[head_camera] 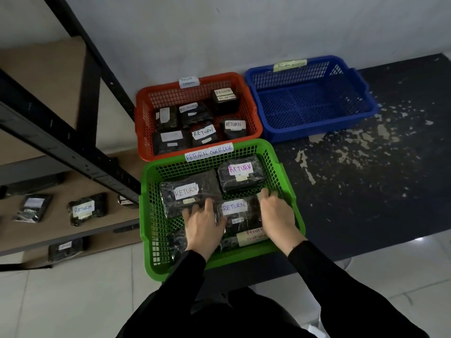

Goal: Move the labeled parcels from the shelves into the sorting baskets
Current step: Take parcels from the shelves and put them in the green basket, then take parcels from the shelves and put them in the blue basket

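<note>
Both hands were inside the green basket (288,189): the left hand (203,226) and right hand (277,214) held a black parcel (240,213) by its sides (labelled RETURN). Crowding could have tipped it onto neighbouring parcels, hiding labels.

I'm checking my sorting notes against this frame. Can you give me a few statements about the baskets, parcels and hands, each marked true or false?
1. The blue plastic mesh basket holds several parcels. False: no parcels are in it.
2. Both the left hand and the right hand are on the black wrapped parcel with a white RETURN label in the green plastic mesh basket. True.
3. The red plastic mesh basket holds black wrapped parcels. True.
4. The brown board shelves on the black metal rack are cleared of parcels. False: several labelled parcels lie there.
5. The green basket's tag reads RETURN OVERDUE. True.
</note>
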A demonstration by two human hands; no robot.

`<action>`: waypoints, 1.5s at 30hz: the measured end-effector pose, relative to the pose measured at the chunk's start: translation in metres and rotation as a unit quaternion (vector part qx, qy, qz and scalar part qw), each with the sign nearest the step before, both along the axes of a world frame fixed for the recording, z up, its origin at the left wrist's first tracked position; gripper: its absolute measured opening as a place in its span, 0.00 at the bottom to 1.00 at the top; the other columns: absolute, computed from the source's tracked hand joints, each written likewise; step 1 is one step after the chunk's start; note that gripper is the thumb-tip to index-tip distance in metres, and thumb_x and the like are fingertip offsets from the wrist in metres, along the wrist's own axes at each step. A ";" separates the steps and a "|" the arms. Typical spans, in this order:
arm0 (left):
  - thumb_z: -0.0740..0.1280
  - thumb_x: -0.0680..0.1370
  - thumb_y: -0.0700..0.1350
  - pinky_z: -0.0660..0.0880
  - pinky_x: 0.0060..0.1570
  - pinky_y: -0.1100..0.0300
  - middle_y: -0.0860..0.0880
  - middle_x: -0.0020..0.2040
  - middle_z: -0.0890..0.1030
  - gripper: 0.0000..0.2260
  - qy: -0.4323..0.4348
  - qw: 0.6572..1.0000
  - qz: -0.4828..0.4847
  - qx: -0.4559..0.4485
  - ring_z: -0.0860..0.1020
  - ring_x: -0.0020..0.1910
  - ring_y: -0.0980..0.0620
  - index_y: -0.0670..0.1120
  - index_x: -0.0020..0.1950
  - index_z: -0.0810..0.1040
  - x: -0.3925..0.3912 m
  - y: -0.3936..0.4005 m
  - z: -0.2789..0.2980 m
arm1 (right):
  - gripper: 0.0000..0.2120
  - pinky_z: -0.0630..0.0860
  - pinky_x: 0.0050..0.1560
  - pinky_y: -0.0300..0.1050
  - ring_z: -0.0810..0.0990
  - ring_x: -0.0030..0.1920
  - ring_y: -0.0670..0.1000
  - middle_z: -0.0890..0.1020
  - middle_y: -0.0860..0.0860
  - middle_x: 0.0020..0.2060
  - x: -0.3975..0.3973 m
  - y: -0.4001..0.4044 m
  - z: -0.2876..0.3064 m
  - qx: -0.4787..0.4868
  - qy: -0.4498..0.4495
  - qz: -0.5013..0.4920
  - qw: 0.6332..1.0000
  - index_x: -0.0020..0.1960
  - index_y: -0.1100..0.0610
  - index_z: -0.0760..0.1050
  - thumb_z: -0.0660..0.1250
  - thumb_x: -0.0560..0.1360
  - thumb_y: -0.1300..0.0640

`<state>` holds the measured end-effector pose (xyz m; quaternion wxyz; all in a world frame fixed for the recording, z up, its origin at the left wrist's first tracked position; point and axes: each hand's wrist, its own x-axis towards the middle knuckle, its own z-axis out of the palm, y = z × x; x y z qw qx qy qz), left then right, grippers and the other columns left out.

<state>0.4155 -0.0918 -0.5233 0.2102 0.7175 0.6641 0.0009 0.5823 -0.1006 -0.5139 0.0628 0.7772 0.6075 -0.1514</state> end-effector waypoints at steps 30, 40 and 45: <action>0.63 0.77 0.53 0.64 0.62 0.51 0.50 0.54 0.79 0.14 0.014 0.992 -0.038 0.118 0.75 0.57 0.47 0.50 0.60 0.77 -0.050 -0.026 0.029 | 0.17 0.76 0.41 0.44 0.78 0.50 0.53 0.79 0.54 0.54 -0.004 -0.024 0.021 0.117 0.165 0.096 0.975 0.64 0.56 0.71 0.65 0.76 0.53; 0.64 0.74 0.47 0.69 0.48 0.54 0.52 0.45 0.81 0.09 -0.046 0.974 0.092 0.199 0.79 0.44 0.46 0.49 0.51 0.80 -0.183 -0.073 0.058 | 0.10 0.73 0.44 0.43 0.76 0.48 0.50 0.78 0.50 0.50 -0.133 -0.040 0.049 0.209 0.266 0.194 0.921 0.57 0.55 0.75 0.65 0.76 0.56; 0.62 0.75 0.49 0.69 0.52 0.55 0.54 0.46 0.80 0.09 -0.055 0.975 0.116 0.182 0.79 0.46 0.49 0.51 0.51 0.79 -0.267 -0.086 0.046 | 0.10 0.69 0.52 0.37 0.74 0.54 0.49 0.77 0.48 0.50 -0.227 -0.046 0.051 0.213 0.299 0.207 0.907 0.57 0.54 0.76 0.66 0.76 0.57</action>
